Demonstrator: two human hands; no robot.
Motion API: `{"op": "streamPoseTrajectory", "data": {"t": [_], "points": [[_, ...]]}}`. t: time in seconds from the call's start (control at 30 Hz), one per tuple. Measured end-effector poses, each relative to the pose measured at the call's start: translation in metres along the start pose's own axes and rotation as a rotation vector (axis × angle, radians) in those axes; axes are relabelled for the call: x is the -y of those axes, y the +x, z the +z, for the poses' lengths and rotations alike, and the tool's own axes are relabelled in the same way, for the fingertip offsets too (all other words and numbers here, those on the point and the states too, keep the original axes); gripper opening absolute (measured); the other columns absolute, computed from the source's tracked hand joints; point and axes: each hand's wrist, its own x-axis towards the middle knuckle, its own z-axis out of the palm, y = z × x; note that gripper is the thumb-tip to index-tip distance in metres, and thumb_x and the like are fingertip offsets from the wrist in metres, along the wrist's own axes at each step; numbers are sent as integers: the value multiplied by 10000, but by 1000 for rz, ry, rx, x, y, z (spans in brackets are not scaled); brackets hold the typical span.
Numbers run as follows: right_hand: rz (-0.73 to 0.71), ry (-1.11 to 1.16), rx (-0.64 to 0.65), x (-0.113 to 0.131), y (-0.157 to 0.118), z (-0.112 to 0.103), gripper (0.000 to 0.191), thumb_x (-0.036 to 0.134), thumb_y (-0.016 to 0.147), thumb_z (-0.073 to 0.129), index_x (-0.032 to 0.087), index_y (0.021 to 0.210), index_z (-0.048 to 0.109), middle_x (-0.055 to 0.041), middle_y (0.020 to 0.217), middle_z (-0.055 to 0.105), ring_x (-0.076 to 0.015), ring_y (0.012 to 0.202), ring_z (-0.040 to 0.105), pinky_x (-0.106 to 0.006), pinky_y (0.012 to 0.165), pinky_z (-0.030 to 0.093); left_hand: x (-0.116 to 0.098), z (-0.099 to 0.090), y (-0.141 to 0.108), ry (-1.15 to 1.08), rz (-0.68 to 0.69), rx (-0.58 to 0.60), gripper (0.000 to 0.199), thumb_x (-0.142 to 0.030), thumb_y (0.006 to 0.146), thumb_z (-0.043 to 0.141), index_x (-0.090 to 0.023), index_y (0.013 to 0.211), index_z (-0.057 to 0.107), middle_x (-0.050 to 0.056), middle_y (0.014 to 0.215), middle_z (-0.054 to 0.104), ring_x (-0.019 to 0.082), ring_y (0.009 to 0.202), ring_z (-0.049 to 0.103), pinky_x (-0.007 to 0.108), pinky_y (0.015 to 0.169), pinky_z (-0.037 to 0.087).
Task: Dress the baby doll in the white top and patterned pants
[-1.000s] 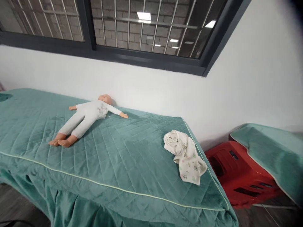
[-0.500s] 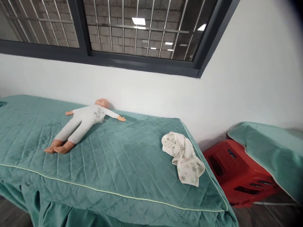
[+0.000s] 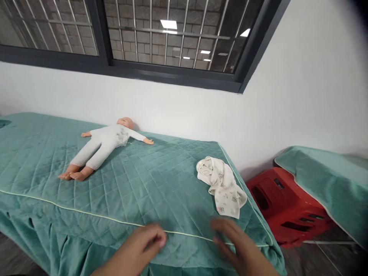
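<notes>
Lying crumpled near the right-hand end of the quilted green bed point(image 3: 161, 191), the printed cloth point(image 3: 224, 184) keeps the same twisted shape as half a second ago; what changes is that both hands now enter my view, where the earlier frames show neither. To me, that means the work is at the stage of hands coming in, with nothing yet taken up. The right hand point(image 3: 237, 243) is nearest the cloth, just short of its lower end over the bed's near edge; its grip looks spread, thumb apart from the fingers, though blur hides the fingertips. The left hand point(image 3: 140, 245) is over the same edge, well apart from the cloth, fingers curled toward the thumb with a gap between them and nothing visible inside. I can't tell whether either hand touches the cover. Farther off, the doll point(image 3: 107, 140) lies face up in white, arms out, unmoved on the bed, its head near the white wall point(image 3: 178, 105). Beyond the bed's right end I see a red plastic piece point(image 3: 287, 211) partly under another green cover point(image 3: 324, 172). My view itself is only slightly shifted.
</notes>
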Motion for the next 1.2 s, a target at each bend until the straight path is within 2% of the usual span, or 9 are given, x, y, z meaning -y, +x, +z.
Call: {"op": "streamPoseTrajectory", "data": {"t": [0.13, 0.23, 0.3, 0.53, 0.73, 0.83, 0.93, 1.03, 1.2], "points": [[66, -219, -202, -20, 102, -13, 547, 327, 905, 554, 209, 1427, 439, -148, 1517, 405, -337, 1428, 337, -538, 1152, 318, 4, 10, 59, 26, 38, -213, 198, -402, 836, 630, -217, 802, 693, 48, 838, 689, 202, 811, 610, 323, 787, 480], [342, -366, -202, -38, 154, -12, 717, 384, 862, 595, 183, 1496, 325, -181, 1571, 307, -409, 1438, 274, -590, 1078, 352, 10, 1, 115, -216, 38, -290, 232, -413, 805, 685, -187, 858, 669, 68, 876, 688, 207, 846, 643, 334, 775, 517], [396, -388, -185, -49, 172, -9, 762, 431, 854, 591, 194, 1513, 291, -191, 1558, 310, -427, 1383, 340, -560, 1014, 403, 18, -6, 133, -371, 19, -328, 278, -412, 766, 743, -176, 891, 665, 73, 899, 688, 204, 840, 655, 360, 778, 542], [267, -333, -209, -51, 198, -14, 643, 207, 816, 549, 162, 1447, 427, -189, 1269, 532, -319, 1053, 598, -434, 926, 448, 33, -25, 128, -782, 54, -314, 265, -325, 777, 776, -167, 970, 686, 99, 1020, 718, 223, 985, 685, 452, 978, 514], [-49, 96, -286, 28, 201, -1, 517, 190, 764, 568, 188, 1281, 572, -103, 1256, 605, -264, 1184, 566, -407, 1063, 415, 31, -23, 129, -802, 85, -333, 368, -297, 753, 803, -222, 1100, 708, 96, 1338, 625, 264, 1308, 525, 422, 1091, 431], [-104, 336, -239, 72, 199, 9, 448, 201, 767, 556, 230, 1210, 609, -54, 1243, 644, -231, 1156, 594, -398, 1049, 439, 28, -21, 127, -803, 73, -331, 510, -310, 705, 835, -232, 1184, 677, 85, 1289, 658, 266, 1206, 598, 393, 1034, 461], [-92, 441, -140, 92, 206, 5, 408, 239, 796, 563, 245, 1200, 624, -37, 1236, 665, -222, 1117, 622, -402, 1014, 468, 26, -21, 125, -818, 74, -329, 511, -337, 697, 835, -202, 1164, 677, 86, 1157, 715, 259, 1058, 660, 378, 942, 496], [-131, 350, -112, 86, 225, -10, 371, 266, 820, 573, 247, 1185, 639, -35, 1221, 677, -230, 1107, 626, -422, 1020, 464, 27, -21, 125, -796, 70, -360, 458, -357, 700, 825, -188, 1108, 702, 79, 1094, 731, 236, 970, 670, 341, 875, 493], [-250, -24, -395, 76, 240, -16, 359, 114, 848, 454, 192, 1136, 652, -106, 1237, 637, -282, 1213, 534, -493, 1083, 397, 33, -18, 125, -712, 59, -448, 337, -346, 723, 778, -194, 1021, 731, 33, 986, 741, 186, 853, 649, 270, 751, 460]]}}
